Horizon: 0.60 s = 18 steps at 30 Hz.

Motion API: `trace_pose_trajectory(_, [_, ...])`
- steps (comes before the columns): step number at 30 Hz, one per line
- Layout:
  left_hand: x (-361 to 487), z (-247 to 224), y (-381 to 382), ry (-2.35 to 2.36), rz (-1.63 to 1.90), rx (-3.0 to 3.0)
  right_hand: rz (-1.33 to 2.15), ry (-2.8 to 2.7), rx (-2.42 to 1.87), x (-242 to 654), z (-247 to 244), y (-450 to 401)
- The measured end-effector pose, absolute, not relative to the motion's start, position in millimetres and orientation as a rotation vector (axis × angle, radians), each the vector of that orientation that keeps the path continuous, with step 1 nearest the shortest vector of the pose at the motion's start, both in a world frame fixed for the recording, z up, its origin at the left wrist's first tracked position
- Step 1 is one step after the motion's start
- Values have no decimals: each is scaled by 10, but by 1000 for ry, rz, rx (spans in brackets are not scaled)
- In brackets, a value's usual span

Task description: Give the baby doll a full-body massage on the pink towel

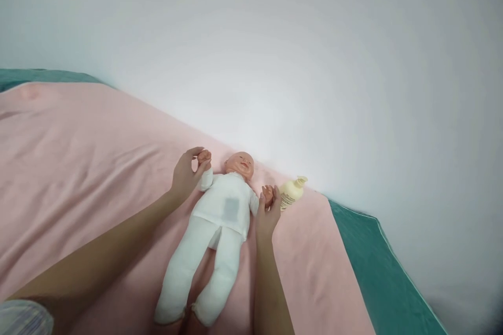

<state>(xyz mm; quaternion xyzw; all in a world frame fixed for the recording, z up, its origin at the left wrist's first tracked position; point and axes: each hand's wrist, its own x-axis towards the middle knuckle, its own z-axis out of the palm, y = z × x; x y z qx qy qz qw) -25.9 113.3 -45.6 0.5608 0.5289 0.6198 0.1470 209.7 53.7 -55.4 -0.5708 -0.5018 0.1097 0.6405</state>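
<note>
A baby doll [220, 204] in a white top and white trousers lies on its back, head toward the wall and feet toward me. A grey rectangular patch shows on its top. My left hand [187, 172] is closed around the doll's hand [204, 157] on the left of the picture, fingers and thumb on either side of it. With thumb and fingers, my right hand [269, 214] grips the doll's other hand [268, 195]. Just beyond my right fingertips is a pale yellow pump bottle [293, 192] with small print on its side.
A pink sheet [98, 167] with wrinkles on the left lies under the doll. Green cloth [377, 256] shows past its right edge and at the far left. A plain white wall [275, 52] rises right behind the doll's head and the bottle.
</note>
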Motion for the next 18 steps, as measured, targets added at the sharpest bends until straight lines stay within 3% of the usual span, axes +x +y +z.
trace_pose_trajectory(5, [-492,-471,518,1722,1648,1473,305,-1118,-1416,1995,-634,0])
trace_pose_trajectory(10, [-678,-690,11,1983,1231,1603,306,-1191,-1608,1978,-961,-424])
trace_pose_trajectory(18, [-667,-805,-207,1953,915,1733,187,-1478,-1764,1955,-1127,-678])
